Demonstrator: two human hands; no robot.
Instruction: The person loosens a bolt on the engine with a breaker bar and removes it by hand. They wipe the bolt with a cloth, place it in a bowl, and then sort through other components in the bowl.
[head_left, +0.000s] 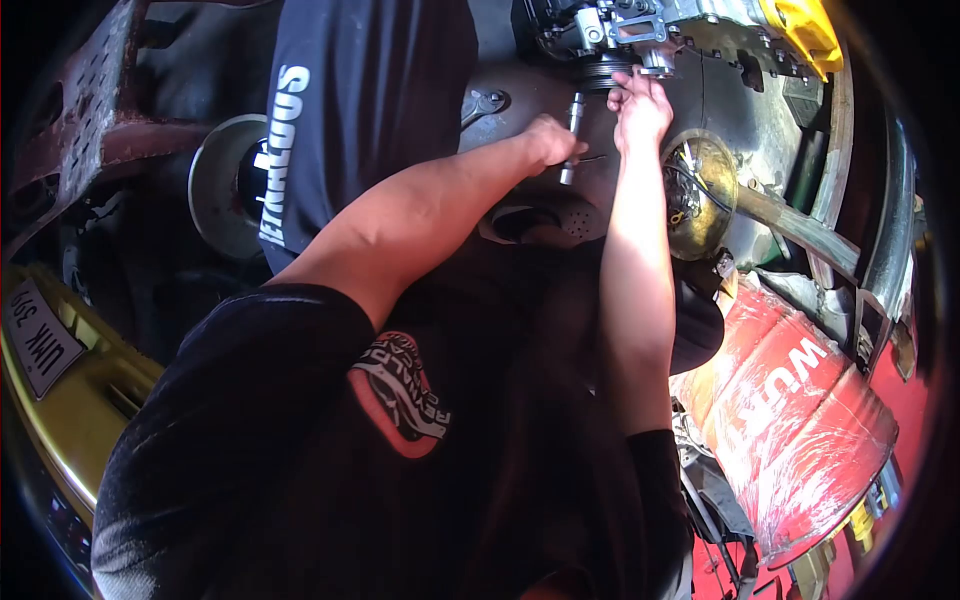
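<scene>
My left hand is closed around a slim silver socket tool, whose ends show above and below the fingers. To its right, my right hand reaches up to the engine, its bent fingers at the right edge of the ribbed black pulley. Whatever those fingertips hold is too small to make out. A round, dirty metal part with cables lies just right of my right forearm.
A person's dark-clothed leg stands at upper left. A wrench lies beside it. Red plastic-wrapped drum at right; yellow car body at lower left; perforated rusty metal frame at far left; yellow cloth at upper right.
</scene>
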